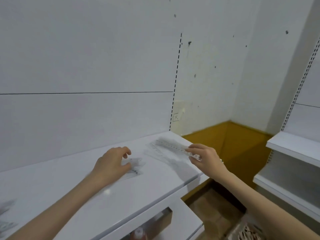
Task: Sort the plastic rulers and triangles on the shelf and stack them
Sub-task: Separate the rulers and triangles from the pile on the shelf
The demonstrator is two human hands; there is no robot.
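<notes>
At the far left edge of the white shelf (72, 193) lies a blurred scatter of clear plastic pieces (7, 215). The left hand (112, 163) rests its heel on the shelf, fingers curled above a small heap of clear triangles (136, 166) and thumb tip touching it; whether it actually grips one cannot be told. Below the shelf's front edge a brown box (166, 220) sits on a lower level, its contents hidden. Further right, a clear ruler (173, 145) hangs over the shelf's right end, its long axis running from the near right to the far left, towards the back wall. The right hand (206, 158) pinches it near its near end between thumb and fingertips. A basket (249, 231) shows at the bottom right, contents unclear.
</notes>
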